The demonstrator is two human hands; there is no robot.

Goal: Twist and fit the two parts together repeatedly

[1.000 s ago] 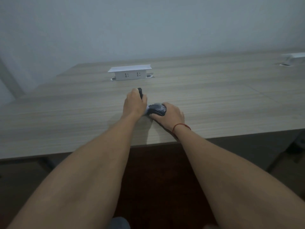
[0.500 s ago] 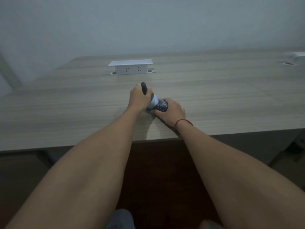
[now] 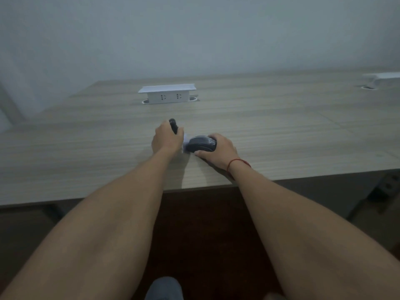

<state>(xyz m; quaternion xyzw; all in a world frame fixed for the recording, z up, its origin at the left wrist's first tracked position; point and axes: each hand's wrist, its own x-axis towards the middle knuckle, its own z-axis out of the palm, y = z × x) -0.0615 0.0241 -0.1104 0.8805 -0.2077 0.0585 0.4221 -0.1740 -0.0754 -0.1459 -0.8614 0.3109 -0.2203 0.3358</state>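
Note:
Both my hands rest near the front middle of a wood-grain desk [image 3: 281,131]. My left hand [image 3: 166,141] grips a small dark oblong piece [image 3: 173,126] that sticks up above the knuckles. My right hand [image 3: 218,150], a red string around its wrist, holds a dark computer mouse [image 3: 201,144] with the fingers curled round its far side. A bit of white material [image 3: 185,142] shows between the two hands; I cannot tell what it is. The hands are almost touching.
A white pop-up socket box [image 3: 167,93] stands raised on the desk behind the hands. A second white box [image 3: 383,77] sits at the far right edge. A pale wall runs behind the desk. The desk's front edge [image 3: 108,197] lies close to me.
The mouse in my right hand has turned so its rounded dark top shows more fully. My left hand still holds the small dark piece; both hands stay in about the same spot.

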